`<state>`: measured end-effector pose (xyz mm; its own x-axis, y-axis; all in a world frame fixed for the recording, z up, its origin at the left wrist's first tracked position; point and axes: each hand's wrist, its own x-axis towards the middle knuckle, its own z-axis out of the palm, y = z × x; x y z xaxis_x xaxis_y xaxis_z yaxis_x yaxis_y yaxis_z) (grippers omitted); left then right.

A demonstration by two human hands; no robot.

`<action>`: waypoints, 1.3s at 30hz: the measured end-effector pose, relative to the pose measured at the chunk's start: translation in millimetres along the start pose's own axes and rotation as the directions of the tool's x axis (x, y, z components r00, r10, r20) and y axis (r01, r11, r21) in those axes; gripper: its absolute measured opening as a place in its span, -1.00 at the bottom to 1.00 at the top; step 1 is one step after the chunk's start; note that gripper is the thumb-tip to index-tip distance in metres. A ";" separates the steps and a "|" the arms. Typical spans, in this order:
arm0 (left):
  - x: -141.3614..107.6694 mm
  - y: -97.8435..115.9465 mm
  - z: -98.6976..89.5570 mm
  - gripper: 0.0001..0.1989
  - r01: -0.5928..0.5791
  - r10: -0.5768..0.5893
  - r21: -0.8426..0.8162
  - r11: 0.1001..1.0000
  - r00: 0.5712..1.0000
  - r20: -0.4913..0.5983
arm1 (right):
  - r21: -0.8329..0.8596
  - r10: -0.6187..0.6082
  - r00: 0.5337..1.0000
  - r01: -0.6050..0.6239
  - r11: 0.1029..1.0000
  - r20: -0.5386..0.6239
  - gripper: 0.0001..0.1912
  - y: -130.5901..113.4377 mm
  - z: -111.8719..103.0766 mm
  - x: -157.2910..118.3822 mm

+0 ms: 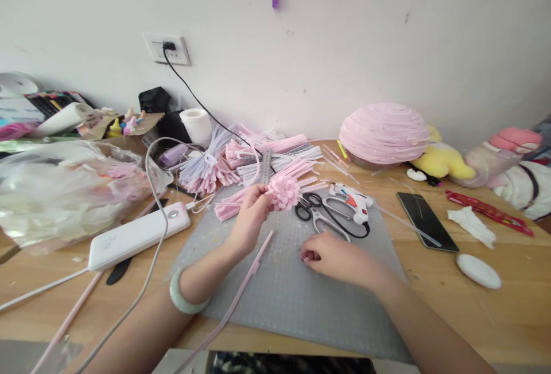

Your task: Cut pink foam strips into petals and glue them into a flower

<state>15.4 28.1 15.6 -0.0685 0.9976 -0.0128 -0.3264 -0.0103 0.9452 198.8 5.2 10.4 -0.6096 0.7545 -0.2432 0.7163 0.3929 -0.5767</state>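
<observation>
A pink layered flower (284, 190) is pinched between the thumb and fingers of my left hand (252, 219), held above the back of the grey cutting mat (284, 305). My right hand (329, 256) rests low over the mat with its fingers curled in; whether anything is inside them is hidden. Just beyond it lie scissors (321, 216) and a white and orange glue gun (353, 203). A long pink strip (241, 293) runs between the hands toward the table's front edge.
Bundled pink pipe cleaners (226, 210) lie behind the mat. At left are a white power bank (138, 239), its cable and a plastic bag (77, 196). A pink dome (384, 133), a phone (426, 222) and a white oval object (478, 271) are at right.
</observation>
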 end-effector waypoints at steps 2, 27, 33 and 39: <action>-0.9 0.4 0.7 -0.88 0.011 -0.011 -0.002 1.000 1.000 0.011 | 0.142 0.019 0.999 -0.014 0.990 -0.031 -0.84 -0.4 -7.8 -0.7; -19.4 -4.7 14.1 -0.85 0.078 -0.121 0.215 0.974 0.973 0.197 | 0.243 0.050 0.768 0.140 0.960 -0.638 -0.91 -2.1 -18.5 5.7; -19.8 -6.5 13.1 -0.85 0.088 -0.136 0.226 0.970 0.969 0.207 | 0.181 0.001 0.766 0.151 0.972 -0.643 -0.91 -3.4 -18.1 5.9; -17.4 -10.8 10.4 -0.87 0.086 -0.141 0.259 0.962 0.969 0.203 | 0.057 -0.093 0.743 0.173 0.983 -0.663 -0.89 -2.2 -16.8 6.0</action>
<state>29.9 11.5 9.1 0.1710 0.9821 -0.0794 -0.0752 0.0934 0.9928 199.3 17.7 23.3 -0.2944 0.8728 0.3894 0.5793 0.4870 -0.6537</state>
